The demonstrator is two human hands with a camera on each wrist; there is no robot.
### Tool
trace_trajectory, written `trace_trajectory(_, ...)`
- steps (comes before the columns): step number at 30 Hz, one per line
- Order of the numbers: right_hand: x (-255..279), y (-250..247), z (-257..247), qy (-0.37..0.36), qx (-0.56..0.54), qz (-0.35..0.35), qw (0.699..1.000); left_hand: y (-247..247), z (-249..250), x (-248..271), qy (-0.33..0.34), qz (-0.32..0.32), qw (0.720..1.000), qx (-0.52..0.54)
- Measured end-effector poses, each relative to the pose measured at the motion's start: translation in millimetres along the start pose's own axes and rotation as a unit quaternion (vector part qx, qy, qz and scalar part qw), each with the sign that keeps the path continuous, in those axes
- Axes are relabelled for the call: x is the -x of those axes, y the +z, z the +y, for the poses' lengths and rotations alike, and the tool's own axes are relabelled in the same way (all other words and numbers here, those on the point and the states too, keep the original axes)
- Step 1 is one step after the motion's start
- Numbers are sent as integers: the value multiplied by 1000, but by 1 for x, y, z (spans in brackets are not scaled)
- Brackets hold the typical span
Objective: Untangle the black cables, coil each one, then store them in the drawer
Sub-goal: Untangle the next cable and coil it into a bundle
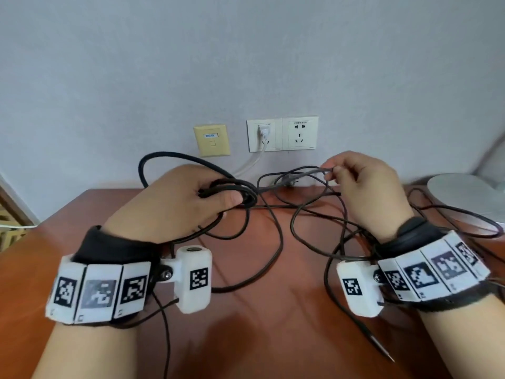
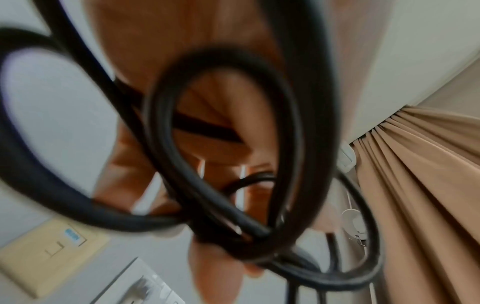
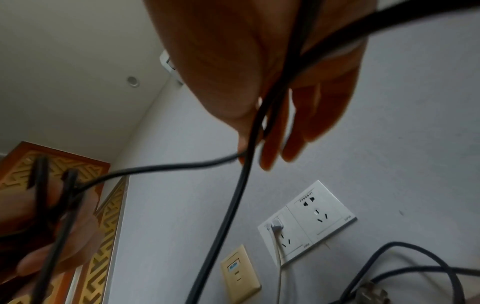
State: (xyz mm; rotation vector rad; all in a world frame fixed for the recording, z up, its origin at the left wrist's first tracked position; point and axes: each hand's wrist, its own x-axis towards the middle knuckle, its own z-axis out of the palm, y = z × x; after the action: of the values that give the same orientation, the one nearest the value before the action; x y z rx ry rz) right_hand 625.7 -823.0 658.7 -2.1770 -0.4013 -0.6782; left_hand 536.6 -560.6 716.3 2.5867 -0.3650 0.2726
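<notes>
left hand [image 1: 188, 198]: gripping a bundle of thick cable loops [image 1: 232, 191], thumb clamped over the strands. Likely acting as the anchor so the finished turns are not springing apart.
right hand [image 1: 360, 184]: pinching a thinner cable strand [image 1: 306, 172] between thumb and fingertips, raised off the surface. Looks like it is feeding slack toward the left hand for the next turn.
loops: one wide loop is standing up behind the left hand; the left wrist view is showing several thick turns crossing the palm, blurred.
tangle [image 1: 314, 228]: thin black cables are still sprawling on the surface [image 1: 259, 337] between and below both hands, crossing each other, some trailing under the right wrist and past it toward the lamp base [image 1: 464, 198].
step: judging it as mid-coil on the first cable, untangling only partly done.
drawer: not in view.
risk: strand in the right hand is running back into the tangle, so pulling it could be tightening a crossing.
wall: sockets [image 1: 282, 134] behind the hands, a white plug seated in the left one; not part of the job.
</notes>
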Motion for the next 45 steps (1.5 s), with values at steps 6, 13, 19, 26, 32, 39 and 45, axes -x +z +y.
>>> trace_trajectory(6,13,0,-24,-51,68,-119,989,8,-9,-7,-58,14,997,-54)
trace_trajectory(13,48,-44,-97,-154,10,-118,981,10,-15,-10,-65,34,993,-91)
trace_trajectory(19,61,-1,-101,-182,16,-200,963,19,4,-9,-20,-4,997,-73)
trace_trajectory(26,40,9,-73,-215,27,-231,949,15,8,-7,0,-4,1000,3)
trace_trajectory(32,39,15,-66,-164,5,-141,976,-7,16,8,67,-15,993,92)
trace_trajectory(39,33,8,-63,-50,-30,-46,997,5,35,9,190,159,969,-2)
trace_trajectory(45,28,-1,-64,-56,-135,-195,970,45,40,-10,220,100,969,-56)
